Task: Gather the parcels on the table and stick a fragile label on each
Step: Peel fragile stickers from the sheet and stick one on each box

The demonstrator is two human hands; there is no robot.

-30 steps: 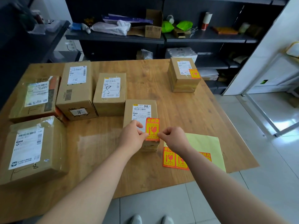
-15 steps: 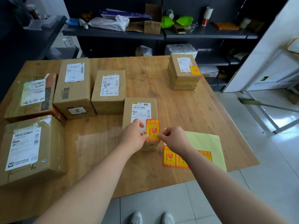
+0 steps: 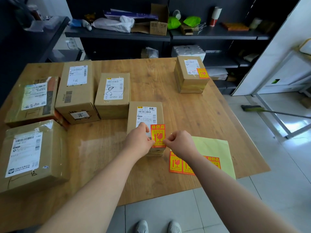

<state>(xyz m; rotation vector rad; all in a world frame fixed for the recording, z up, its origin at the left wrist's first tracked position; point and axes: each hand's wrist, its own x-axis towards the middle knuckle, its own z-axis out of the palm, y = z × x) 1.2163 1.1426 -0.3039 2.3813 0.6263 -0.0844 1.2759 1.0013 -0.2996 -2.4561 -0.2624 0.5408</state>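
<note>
Both hands meet on one orange-and-yellow fragile label (image 3: 157, 135): the left hand (image 3: 139, 142) pinches its lower left edge, the right hand (image 3: 180, 143) pinches its lower right corner, fingers curled tight on both. The label lies on the near end of a small brown cardboard parcel (image 3: 145, 118), just below that parcel's white shipping label (image 3: 146, 115), overlapping its bottom edge.

Immediately right of the right hand and partly under its forearm lies a pale yellow backing sheet (image 3: 213, 148), with a row of unused orange fragile stickers (image 3: 175, 163) along its near edge.

Just beyond and left of the grip stands a medium brown box with scribbled pen marks on its label (image 3: 112, 95), touching the held parcel's far left corner. Next to it on the left sits a long brown carton (image 3: 76, 91). Further left lies a flat tape-wrapped parcel (image 3: 32, 100), and nearer than that, a large tape-wrapped brown box (image 3: 32, 153).

Well beyond the grip to the right, alone near the far corner of the wooden table (image 3: 193, 115), stands a taped brown box already carrying an orange fragile sticker (image 3: 191, 74).
</note>
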